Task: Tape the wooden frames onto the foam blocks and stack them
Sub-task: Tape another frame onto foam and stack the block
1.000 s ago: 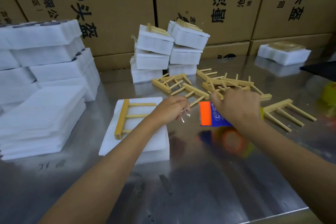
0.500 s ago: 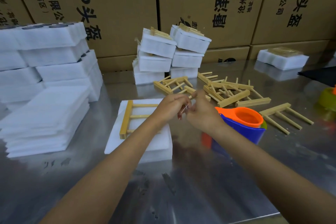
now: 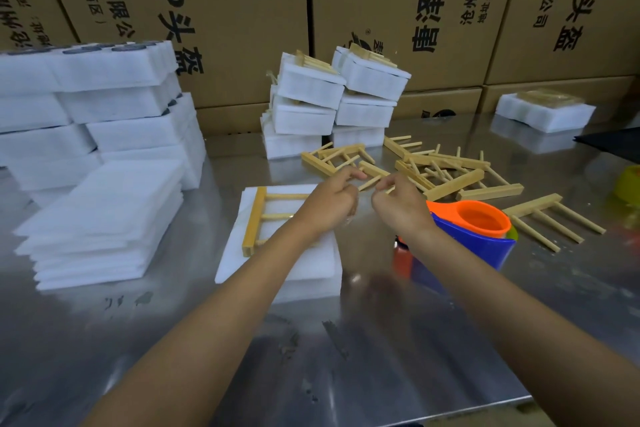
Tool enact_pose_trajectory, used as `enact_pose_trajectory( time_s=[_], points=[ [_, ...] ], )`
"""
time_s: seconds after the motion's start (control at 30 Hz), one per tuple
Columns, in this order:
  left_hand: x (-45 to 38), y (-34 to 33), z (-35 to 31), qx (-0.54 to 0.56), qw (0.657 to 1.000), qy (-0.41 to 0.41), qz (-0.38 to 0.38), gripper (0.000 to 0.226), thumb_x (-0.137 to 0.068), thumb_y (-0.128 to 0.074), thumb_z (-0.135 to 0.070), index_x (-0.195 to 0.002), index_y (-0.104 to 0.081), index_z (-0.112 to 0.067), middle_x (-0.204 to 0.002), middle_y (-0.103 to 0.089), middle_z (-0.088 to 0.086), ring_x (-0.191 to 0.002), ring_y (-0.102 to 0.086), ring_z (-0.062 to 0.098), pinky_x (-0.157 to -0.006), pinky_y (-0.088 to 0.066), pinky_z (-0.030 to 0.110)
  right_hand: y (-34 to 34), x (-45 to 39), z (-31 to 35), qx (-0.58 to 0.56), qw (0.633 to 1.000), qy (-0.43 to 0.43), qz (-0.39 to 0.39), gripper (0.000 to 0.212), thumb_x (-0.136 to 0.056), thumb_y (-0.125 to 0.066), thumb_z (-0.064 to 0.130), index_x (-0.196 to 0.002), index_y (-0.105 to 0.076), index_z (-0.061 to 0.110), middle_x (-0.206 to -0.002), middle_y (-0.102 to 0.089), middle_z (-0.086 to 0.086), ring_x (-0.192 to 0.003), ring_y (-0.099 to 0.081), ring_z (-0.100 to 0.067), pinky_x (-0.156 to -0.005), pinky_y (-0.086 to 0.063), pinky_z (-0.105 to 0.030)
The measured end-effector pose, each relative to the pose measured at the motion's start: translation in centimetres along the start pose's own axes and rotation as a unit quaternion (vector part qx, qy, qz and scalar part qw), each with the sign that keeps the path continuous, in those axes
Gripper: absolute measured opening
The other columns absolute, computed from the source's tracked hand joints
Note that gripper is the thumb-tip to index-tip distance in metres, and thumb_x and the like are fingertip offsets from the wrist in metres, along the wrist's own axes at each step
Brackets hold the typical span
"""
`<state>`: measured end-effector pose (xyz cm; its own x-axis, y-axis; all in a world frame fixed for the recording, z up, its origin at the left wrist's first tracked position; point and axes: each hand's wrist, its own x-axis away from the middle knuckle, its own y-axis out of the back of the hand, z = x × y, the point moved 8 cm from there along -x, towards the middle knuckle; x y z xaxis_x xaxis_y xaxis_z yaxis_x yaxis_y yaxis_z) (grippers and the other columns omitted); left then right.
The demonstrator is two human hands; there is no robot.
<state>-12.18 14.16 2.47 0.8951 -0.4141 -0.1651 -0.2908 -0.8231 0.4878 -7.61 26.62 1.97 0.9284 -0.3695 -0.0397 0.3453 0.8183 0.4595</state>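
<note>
Hands close together above foam block (image 3: 277, 274) and frame (image 3: 254, 218): left hand (image 3: 329, 205) and right hand (image 3: 398, 206) curled, fingertips pinched; what they hold is unclear.

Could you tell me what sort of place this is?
Probably a packing station in a warehouse or small factory: printed cardboard cartons line the back, foam blocks stand in piles, and loose wooden frames lie on a steel worktable.
</note>
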Motion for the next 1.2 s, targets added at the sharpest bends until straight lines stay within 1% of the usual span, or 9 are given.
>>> enact_pose_trajectory(
  time_s=[0.07, 0.17, 0.37, 0.53, 0.7, 0.9, 0.97, 1.07, 1.2],
  points=[
    [-0.2, 0.4, 0.1, 0.054, 0.998, 0.016, -0.002, 0.034, -0.096, -0.036, -0.003, -0.117, -0.056, -0.020, -0.062, -0.055, -0.002, -0.066, -0.052, 0.018, -0.075, -0.043, 0.032, -0.4, 0.2, 0.5, -0.010, 0.999, -0.011, 0.034, 0.015, -0.084, -0.052, 0.019, -0.096, -0.060, 0.017, -0.085, -0.057, 0.001, -0.082, -0.053, -0.020, -0.064, -0.038, -0.030],
    [-0.4, 0.4, -0.1, 0.070, 0.997, 0.019, 0.002, 0.035, -0.095, -0.037, 0.000, -0.120, -0.056, -0.016, -0.071, -0.055, -0.004, -0.064, -0.054, 0.017, -0.078, -0.044, 0.033, -1.2, 0.6, 0.7, -0.063, 0.990, -0.063, 0.110, 0.015, -0.070, -0.062, 0.023, -0.081, -0.066, 0.014, -0.086, -0.061, 0.001, -0.080, -0.056, -0.019, -0.067, -0.043, -0.030],
    [-0.4, 0.3, 0.5, 0.081, 0.996, 0.027, 0.005, 0.031, -0.099, -0.036, -0.005, -0.116, -0.056, -0.021, -0.064, -0.052, 0.002, -0.066, -0.051, 0.017, -0.078, -0.042, 0.029, -0.5, 0.0, -0.1, -0.089, 0.990, -0.058, 0.089, 0.021, -0.094, -0.061, 0.021, -0.107, -0.067, 0.006, -0.098, -0.071, -0.010, -0.082, -0.067, -0.020, -0.065, -0.048, -0.027],
    [-0.6, 0.3, 0.7, 0.107, 0.994, 0.036, 0.007, 0.032, -0.097, -0.037, -0.002, -0.113, -0.059, -0.020, -0.057, -0.053, -0.002, -0.064, -0.051, 0.016, -0.074, -0.047, 0.028, -0.7, 0.4, -0.8, -0.136, 0.982, -0.077, 0.110, 0.024, -0.089, -0.064, 0.013, -0.113, -0.061, 0.011, -0.105, -0.072, -0.008, -0.095, -0.072, -0.021, -0.082, -0.056, -0.034],
    [-0.7, 0.3, 1.0, 0.102, 0.994, 0.043, 0.011, 0.031, -0.097, -0.039, -0.005, -0.109, -0.060, -0.025, -0.055, -0.055, -0.003, -0.060, -0.054, 0.013, -0.081, -0.047, 0.035, -0.4, 0.4, -0.2, -0.192, 0.976, -0.057, 0.081, 0.029, -0.084, -0.068, 0.003, -0.110, -0.060, 0.015, -0.091, -0.070, -0.005, -0.080, -0.067, -0.017, -0.071, -0.054, -0.029],
    [-0.5, 0.6, 1.0, 0.068, 0.996, 0.051, -0.019, 0.025, -0.099, -0.040, -0.013, -0.115, -0.057, -0.022, -0.063, -0.059, -0.001, -0.067, -0.057, 0.015, -0.073, -0.046, 0.030, -0.3, 0.1, -0.2, -0.128, 0.989, -0.050, 0.052, 0.019, -0.086, -0.060, 0.000, -0.094, -0.056, 0.016, -0.082, -0.061, -0.008, -0.065, -0.059, -0.019, -0.062, -0.054, -0.031],
    [-0.3, 0.4, 0.8, 0.032, 0.998, 0.054, 0.000, 0.029, -0.098, -0.041, -0.014, -0.121, -0.054, -0.026, -0.079, -0.068, 0.001, -0.085, -0.060, 0.018, -0.080, -0.046, 0.033, -0.2, 0.0, 0.1, -0.080, 0.996, -0.014, 0.032, 0.016, -0.087, -0.055, 0.002, -0.092, -0.051, 0.017, -0.074, -0.057, -0.005, -0.064, -0.060, -0.021, -0.063, -0.054, -0.034],
    [-0.3, 1.1, 0.3, -0.029, 0.999, 0.028, 0.012, 0.039, -0.098, -0.044, -0.012, -0.133, -0.050, -0.029, -0.120, -0.063, -0.003, -0.107, -0.056, 0.015, -0.077, -0.042, 0.022, -0.4, 0.0, 0.5, -0.008, 0.999, 0.047, 0.011, 0.012, -0.088, -0.053, 0.007, -0.084, -0.051, 0.018, -0.073, -0.059, -0.005, -0.074, -0.064, -0.031, -0.073, -0.054, -0.042],
    [1.3, 6.4, -0.8, -0.052, 0.991, -0.041, -0.120, 0.037, -0.095, -0.046, -0.006, -0.119, -0.057, -0.032, -0.112, -0.057, -0.016, -0.078, -0.056, -0.004, -0.056, -0.039, 0.010, -1.5, -0.1, 0.0, 0.122, 0.988, 0.092, 0.020, 0.025, -0.091, -0.050, 0.012, -0.069, -0.054, 0.024, -0.070, -0.057, 0.004, -0.075, -0.056, -0.020, -0.060, -0.035, -0.026]
  ],
)
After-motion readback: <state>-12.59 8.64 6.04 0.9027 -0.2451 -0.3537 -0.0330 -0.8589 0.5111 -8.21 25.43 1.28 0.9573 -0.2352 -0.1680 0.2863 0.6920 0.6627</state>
